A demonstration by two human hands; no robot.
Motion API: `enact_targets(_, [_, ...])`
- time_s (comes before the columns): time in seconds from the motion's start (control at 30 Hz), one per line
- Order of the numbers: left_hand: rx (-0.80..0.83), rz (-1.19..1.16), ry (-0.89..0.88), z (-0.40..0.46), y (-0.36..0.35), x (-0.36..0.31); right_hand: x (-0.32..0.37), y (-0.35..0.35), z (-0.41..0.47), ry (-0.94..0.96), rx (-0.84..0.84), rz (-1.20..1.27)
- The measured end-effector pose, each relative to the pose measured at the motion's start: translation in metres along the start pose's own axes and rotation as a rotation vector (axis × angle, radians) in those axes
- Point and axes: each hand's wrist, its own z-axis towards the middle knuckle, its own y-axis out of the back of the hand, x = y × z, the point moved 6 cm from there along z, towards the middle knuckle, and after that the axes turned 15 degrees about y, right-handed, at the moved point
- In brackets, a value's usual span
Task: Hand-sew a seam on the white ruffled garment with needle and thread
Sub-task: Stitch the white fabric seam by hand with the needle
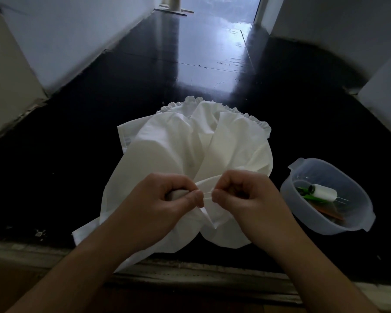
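Fingertips of both hands nearly meet over the white ruffled garment [190, 143] on the dark floor — my left hand [167, 199] pinches a fold; my right hand [239, 195] pinches the hem edge, stretched sideways between them. I cannot make out the needle.

My count: two hands, one garment, one tub.
I see one left hand [167, 197], one right hand [242, 195], one white garment [190, 141], one clear tub [357, 224] holding one white spool [324, 191].
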Motion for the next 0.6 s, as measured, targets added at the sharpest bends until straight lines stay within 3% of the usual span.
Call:
enact_targets(0.2, [-0.028, -0.044, 0.044, -0.001, 0.004, 0.001, -0.017, 0.012, -0.002, -0.145, -0.107, -0.096])
enact_targets(0.6, [-0.054, -0.058, 0.059, -0.001, 0.010, 0.002, -0.038, 0.034, -0.006, -0.264, -0.274, -0.326])
